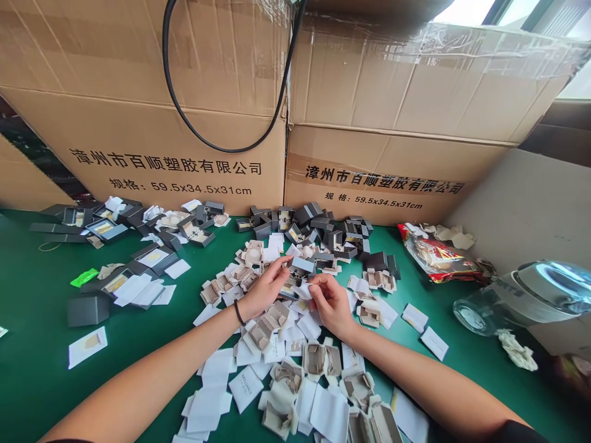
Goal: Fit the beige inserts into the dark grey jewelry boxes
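Note:
Over the middle of the pile, my left hand (268,288) grips a small grey jewellery-type box (301,266) by its left side, the thumb partly hidden. The box's lid is raised. Close by on the right, my right hand (331,306) pinches a small white paper piece (303,291) at the box's front edge. Whether that paper is inside the box or in front of it, I cannot tell. Below both hands lie many folded beige card inserts (315,359) and white printed cards (245,389), loosely heaped.
Dark boxes (87,311) and cards lie on the green table (152,381) to the left, with more boxes behind. Two large cartons (184,141) wall off the back, under a hanging black cable (231,149). A red snack bag (438,255) and clear bottle (521,298) are right.

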Demonstrator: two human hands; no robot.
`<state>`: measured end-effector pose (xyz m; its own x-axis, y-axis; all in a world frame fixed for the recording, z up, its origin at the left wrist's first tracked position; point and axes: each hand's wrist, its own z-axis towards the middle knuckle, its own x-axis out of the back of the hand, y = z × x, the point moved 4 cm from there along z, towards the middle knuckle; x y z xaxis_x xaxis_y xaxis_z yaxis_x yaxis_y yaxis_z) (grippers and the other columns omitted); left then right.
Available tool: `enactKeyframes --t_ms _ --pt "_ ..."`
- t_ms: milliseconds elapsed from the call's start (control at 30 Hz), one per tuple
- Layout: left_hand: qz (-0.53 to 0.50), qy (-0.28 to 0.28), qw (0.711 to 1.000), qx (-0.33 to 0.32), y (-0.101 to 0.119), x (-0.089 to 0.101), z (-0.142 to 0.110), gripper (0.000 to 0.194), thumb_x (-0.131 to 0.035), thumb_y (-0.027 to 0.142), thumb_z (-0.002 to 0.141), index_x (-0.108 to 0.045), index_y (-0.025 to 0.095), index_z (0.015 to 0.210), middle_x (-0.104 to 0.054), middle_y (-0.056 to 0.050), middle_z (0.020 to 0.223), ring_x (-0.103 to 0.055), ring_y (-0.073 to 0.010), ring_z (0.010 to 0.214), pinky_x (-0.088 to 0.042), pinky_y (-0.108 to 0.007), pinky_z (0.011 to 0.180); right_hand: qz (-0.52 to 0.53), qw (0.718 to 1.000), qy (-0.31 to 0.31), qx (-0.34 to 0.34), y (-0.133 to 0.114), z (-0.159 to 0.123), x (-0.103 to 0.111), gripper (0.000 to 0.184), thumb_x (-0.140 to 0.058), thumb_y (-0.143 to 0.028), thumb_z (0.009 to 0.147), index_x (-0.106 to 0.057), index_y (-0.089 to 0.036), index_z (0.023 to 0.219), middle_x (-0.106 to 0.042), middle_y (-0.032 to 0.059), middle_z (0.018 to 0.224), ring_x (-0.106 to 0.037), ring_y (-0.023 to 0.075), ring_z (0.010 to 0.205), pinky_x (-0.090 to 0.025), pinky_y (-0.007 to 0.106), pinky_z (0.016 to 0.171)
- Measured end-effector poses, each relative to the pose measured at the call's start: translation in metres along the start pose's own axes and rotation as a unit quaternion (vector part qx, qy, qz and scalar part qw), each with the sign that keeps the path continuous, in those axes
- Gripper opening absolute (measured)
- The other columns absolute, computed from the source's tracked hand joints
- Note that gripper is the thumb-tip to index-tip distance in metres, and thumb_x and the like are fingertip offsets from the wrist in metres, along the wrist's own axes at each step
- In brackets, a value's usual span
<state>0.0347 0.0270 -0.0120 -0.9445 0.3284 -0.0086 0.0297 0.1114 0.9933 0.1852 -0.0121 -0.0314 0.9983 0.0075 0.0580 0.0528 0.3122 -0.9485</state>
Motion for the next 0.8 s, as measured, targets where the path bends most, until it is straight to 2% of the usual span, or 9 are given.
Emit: enactKeyframes --t_ms 133,267,367,500,633,800 --pt "-0.001 0.001 1.0 0.003 -0.0038 0.0008 0.002 0.048 -0.054 0.048 0.078 -0.051 0.025 0.121 -0.056 -0.006 0.107 -0.05 -0.0183 0.083 -0.041 -0.024 0.063 0.015 1.0 -0.006 0.0 0.0015 -0.0018 -0.0008 0.022 -0.047 -0.044 0.086 -0.048 -0.022 0.082 -0.049 -0.0055 0.055 -0.047 0.0086 0.04 -0.038 0.022 0.041" --pt "0.009 -0.034 0.999 -0.026 -0.0023 -0.0023 0.0023 0.048 -0.054 0.044 0.08 -0.049 0.023 0.123 -0.057 -0.006 0.108 -0.05 -0.0203 0.097 -0.04 -0.027 0.081 -0.007 1.0 0.023 0.01 -0.001 -0.0004 0.0021 0.017 -0.047 -0.039 0.088 -0.047 -0.022 0.084 -0.049 -0.0061 0.053 -0.049 0.0092 0.042 -0.039 0.022 0.043" --pt "-0.002 -0.066 0.997 -0.037 -0.0007 -0.0059 0.0013 0.051 -0.055 0.04 0.08 -0.043 0.021 0.126 -0.057 -0.006 0.108 -0.05 -0.0208 0.103 -0.039 -0.028 0.086 -0.017 0.999 0.031 -0.003 -0.002 0.0022 0.0033 0.017 -0.049 -0.039 0.086 -0.046 -0.022 0.086 -0.054 -0.0046 0.057 -0.052 0.0102 0.045 -0.042 0.023 0.045" --pt "-0.017 -0.066 0.997 -0.047 -0.0021 -0.0067 0.002 0.052 -0.06 0.035 0.077 -0.044 0.021 0.125 -0.057 -0.006 0.11 -0.051 -0.0209 0.099 -0.041 -0.028 0.084 -0.018 0.999 0.042 -0.013 -0.0018 0.0026 0.0048 0.019 -0.05 -0.041 0.086 -0.047 -0.022 0.088 -0.055 -0.0033 0.063 -0.055 0.0108 0.049 -0.046 0.024 0.049" --pt "-0.022 -0.064 0.995 -0.067 -0.0046 -0.0066 0.0031 0.051 -0.063 0.032 0.074 -0.048 0.022 0.122 -0.057 -0.004 0.107 -0.051 -0.0197 0.096 -0.041 -0.025 0.079 -0.062 0.997 0.047 -0.003 -0.0012 0.0006 0.0058 0.018 -0.048 -0.039 0.087 -0.046 -0.022 0.086 -0.05 -0.0059 0.056 -0.051 0.0092 0.044 -0.041 0.022 0.044" --pt "-0.055 -0.068 0.994 -0.071 0.0 -0.007 0.0023 0.049 -0.064 0.028 0.073 -0.052 0.02 0.12 -0.059 0.0 0.083 -0.052 -0.0151 0.076 -0.04 -0.022 0.067 -0.072 0.996 0.049 -0.016 0.0008 0.0011 0.0052 0.023 -0.046 -0.044 0.087 -0.042 -0.022 0.083 -0.047 -0.0071 0.054 -0.049 0.008 0.039 -0.038 0.021 0.039"
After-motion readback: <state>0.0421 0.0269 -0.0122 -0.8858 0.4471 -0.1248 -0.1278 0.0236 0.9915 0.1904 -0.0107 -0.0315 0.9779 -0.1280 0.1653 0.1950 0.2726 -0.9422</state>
